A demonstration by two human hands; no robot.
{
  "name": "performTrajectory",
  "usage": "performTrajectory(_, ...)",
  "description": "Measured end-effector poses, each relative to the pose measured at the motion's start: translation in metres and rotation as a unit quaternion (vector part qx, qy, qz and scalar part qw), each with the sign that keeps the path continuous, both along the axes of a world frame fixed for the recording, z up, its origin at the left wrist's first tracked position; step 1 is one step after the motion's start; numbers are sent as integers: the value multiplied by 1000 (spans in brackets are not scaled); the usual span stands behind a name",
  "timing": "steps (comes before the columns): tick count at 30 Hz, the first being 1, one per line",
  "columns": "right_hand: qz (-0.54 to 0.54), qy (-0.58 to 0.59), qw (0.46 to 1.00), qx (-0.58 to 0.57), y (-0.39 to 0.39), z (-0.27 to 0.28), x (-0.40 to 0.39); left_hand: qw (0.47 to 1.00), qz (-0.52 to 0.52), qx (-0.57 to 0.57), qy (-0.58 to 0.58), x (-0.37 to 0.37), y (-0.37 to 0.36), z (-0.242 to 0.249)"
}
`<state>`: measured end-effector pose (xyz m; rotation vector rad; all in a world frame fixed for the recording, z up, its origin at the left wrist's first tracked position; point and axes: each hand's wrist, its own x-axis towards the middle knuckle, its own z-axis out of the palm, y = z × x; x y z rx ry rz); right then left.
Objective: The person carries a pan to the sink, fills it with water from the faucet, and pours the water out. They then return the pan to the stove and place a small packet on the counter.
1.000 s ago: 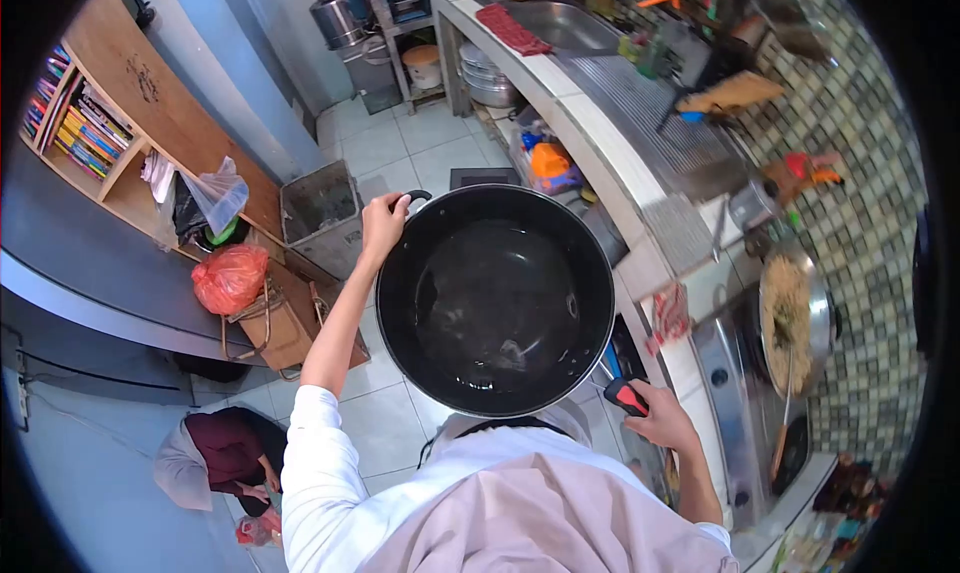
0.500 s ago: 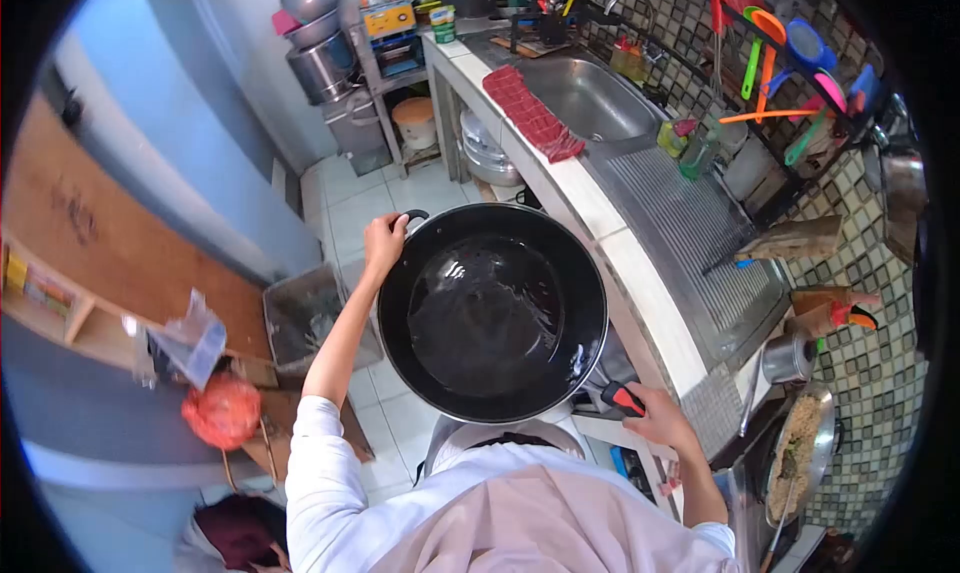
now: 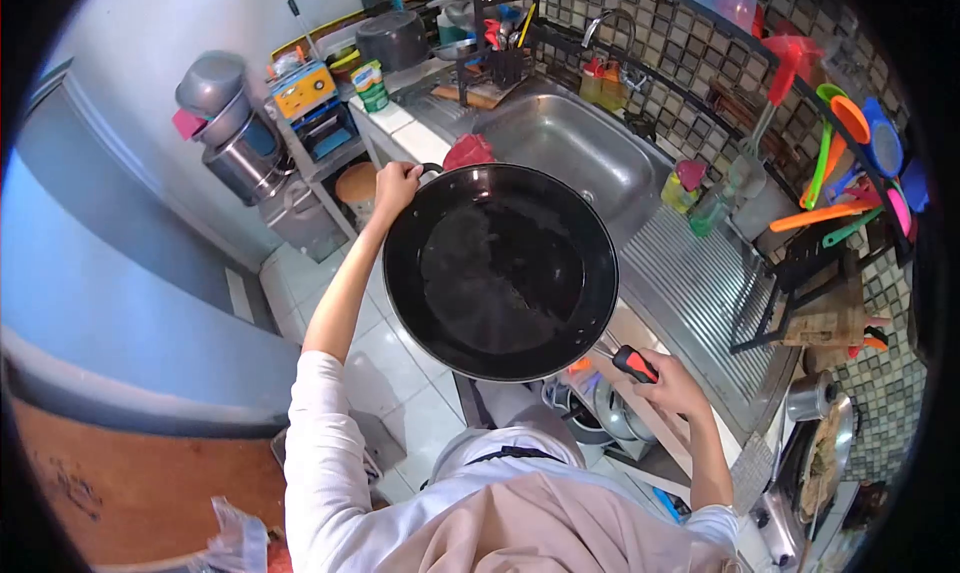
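Holding a big, round, black pan by its small loop, the left grip was closed, and the right grip was wrapped around its black-and-red handle. The shiny pan hung in the air by the tiled bench, near the smooth metal sink and bumpy, striped drainer.

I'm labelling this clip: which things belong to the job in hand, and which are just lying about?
Job in hand:
- pan, held by left hand and right hand

Apparently just lying about:
- red cloth
- dark pot
- wooden board
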<state>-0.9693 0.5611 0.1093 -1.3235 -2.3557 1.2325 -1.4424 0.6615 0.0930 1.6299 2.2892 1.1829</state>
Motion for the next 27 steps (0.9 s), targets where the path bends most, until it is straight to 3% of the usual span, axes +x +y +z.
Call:
performTrajectory(4, -16, -26, 1000, -3, 59, -6, -35, 999, -40, 13, 6, -40, 106, 1)
performTrajectory(6, -20, 31, 999, 7, 78, -17, -49, 996, -72, -29, 52, -53, 145, 4)
performTrajectory(7, -69, 38, 992, -96, 87, -15, -56, 994, -89, -51, 19, -58, 164, 8)
performTrajectory(10, -96, 47, 980, -168, 109, -7, -78, 985, -118, -97, 86, -67, 218, 23)
performTrajectory(14, -118, 75, 972, -188, 131, -10, -97, 972, -215, -80, 48, -81, 277, 20)
performTrajectory(15, -126, 68, 969, -202, 137, -7, -101, 974, -203, -83, 46, -96, 311, -3)
performTrajectory(16, -135, 69, 968, -201, 144, -7, -104, 973, -212, -83, 46, -94, 325, 6)
performTrajectory(18, -148, 94, 959, -222, 152, -9, -111, 962, -227, -143, 57, -91, 348, 11)
performTrajectory(22, -171, 147, 933, -281, 158, -6, -121, 932, -288, -214, -54, -77, 390, 24)
performTrajectory(23, -166, 166, 926, -296, 160, -5, -123, 915, -327, -234, -36, -72, 389, 37)
performTrajectory(27, -177, 220, 890, -358, 170, -21, -123, 880, -398, -213, -144, -56, 422, 27)
